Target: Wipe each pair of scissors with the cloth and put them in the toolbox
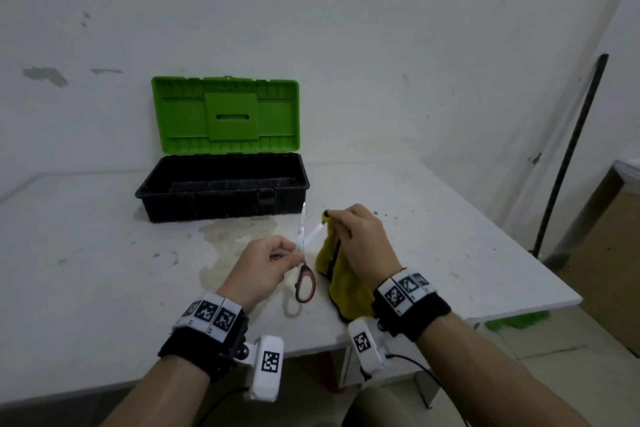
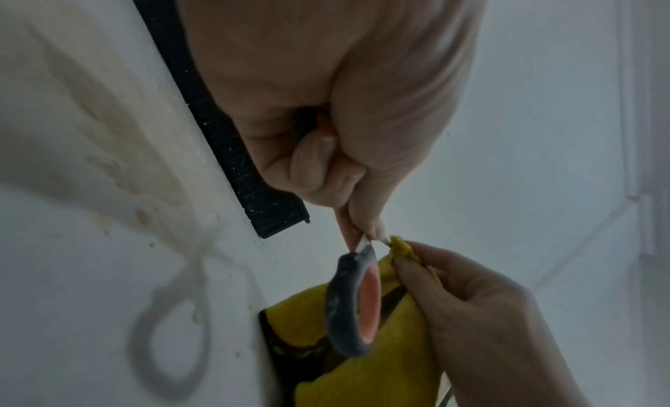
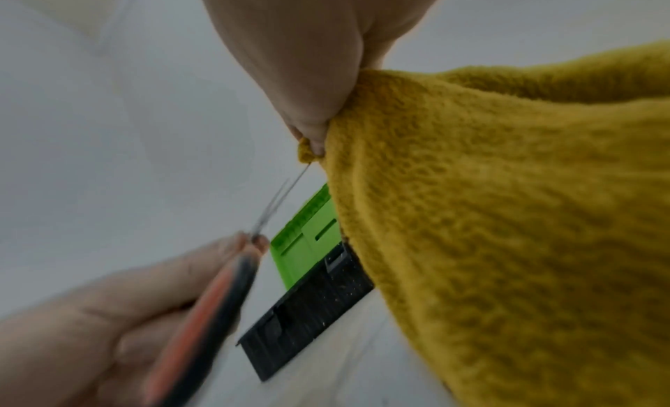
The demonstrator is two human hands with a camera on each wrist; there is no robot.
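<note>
Fingertips [image 1: 334, 218] of the right hand [image 1: 360, 239] pinched on a fold of the yellow cloth [image 1: 341, 282], squeezing it round the tip of one scissor blade. Rest of the cloth hanging down from that pinch to the table [image 1: 450, 253]. Left hand [image 1: 266, 267] curled round the handle end of the scissors [image 1: 304, 262], one finger loop apparently inside the fist, the other red-and-black loop dangling free below. Blades spread apart in a V, one pointing up and far toward the toolbox [image 1: 221, 189], the other angled right into the cloth. Scissors held clear of the table, just near of the toolbox, between the two hands. Farther out, black toolbox base against the wall with its green lid [image 1: 225, 114] standing open; nothing visible inside, though the near wall hides part of the floor. Dried brownish stain [image 1: 235, 239] on the tabletop under the hands. Judged progress: early to middle, wiping under way on this pair at the blade tip, second blade's state not tellable, placing in the toolbox not yet done. Count: one pair of scissors in view, one cloth, one toolbox; no other scissors seen anywhere on the table, so whether more remain cannot be told.
</note>
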